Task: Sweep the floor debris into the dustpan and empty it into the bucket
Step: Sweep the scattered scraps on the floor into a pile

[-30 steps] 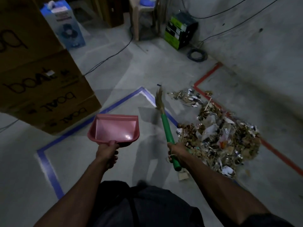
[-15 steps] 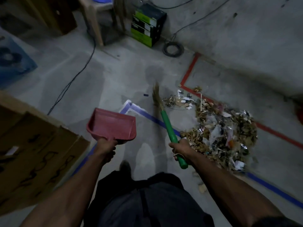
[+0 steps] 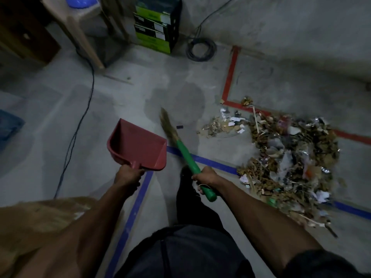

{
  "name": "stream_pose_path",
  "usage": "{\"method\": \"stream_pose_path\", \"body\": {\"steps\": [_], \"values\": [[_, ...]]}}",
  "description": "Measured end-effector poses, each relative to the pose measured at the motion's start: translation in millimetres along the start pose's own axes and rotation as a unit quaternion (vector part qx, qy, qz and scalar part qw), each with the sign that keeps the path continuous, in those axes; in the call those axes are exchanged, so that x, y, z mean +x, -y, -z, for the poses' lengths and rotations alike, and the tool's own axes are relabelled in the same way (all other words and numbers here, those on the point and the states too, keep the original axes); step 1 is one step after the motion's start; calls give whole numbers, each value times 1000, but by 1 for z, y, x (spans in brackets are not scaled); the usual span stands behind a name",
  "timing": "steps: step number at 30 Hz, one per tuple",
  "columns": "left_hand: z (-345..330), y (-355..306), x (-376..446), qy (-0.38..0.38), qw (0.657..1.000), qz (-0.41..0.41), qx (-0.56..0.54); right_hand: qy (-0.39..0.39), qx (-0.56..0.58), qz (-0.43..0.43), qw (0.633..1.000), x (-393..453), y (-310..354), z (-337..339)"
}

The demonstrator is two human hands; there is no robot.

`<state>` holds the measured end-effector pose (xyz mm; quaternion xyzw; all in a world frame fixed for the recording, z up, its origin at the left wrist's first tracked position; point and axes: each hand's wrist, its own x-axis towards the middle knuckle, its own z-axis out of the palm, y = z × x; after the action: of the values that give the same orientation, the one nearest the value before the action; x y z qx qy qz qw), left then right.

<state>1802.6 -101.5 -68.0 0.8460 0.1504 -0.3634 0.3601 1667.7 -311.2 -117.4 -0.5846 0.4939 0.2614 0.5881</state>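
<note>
Dustpan [image 3: 138, 149] swung left — broom [image 3: 186, 155] bristles point up-left.

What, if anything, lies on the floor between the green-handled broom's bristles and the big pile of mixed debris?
Almost nothing. Between the straw bristles of the green-handled broom and the debris pile is bare concrete floor, except one small dark scrap beside the bristles. The blue floor tape lies flat. The red plastic dustpan is held on the far side from the pile.
</note>
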Motion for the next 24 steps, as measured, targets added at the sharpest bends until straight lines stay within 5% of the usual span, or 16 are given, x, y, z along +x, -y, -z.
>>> {"method": "stream_pose_path", "body": {"steps": [5, 14, 18, 24], "values": [[-7, -70, 50, 0, 1000, 8, 9, -11, 124, -78, 989, 59, 52, 27], [-28, -176, 131, 46, 997, -19, 65, -130, 413, -158, 887, 122, 77, 125], [-32, -212, 160, 67, 991, -41, 106, -166, 423, -155, 877, 109, 79, 126], [-26, -263, 207, 133, 975, -78, 161, -152, 345, -141, 916, 79, 93, 56]]}}
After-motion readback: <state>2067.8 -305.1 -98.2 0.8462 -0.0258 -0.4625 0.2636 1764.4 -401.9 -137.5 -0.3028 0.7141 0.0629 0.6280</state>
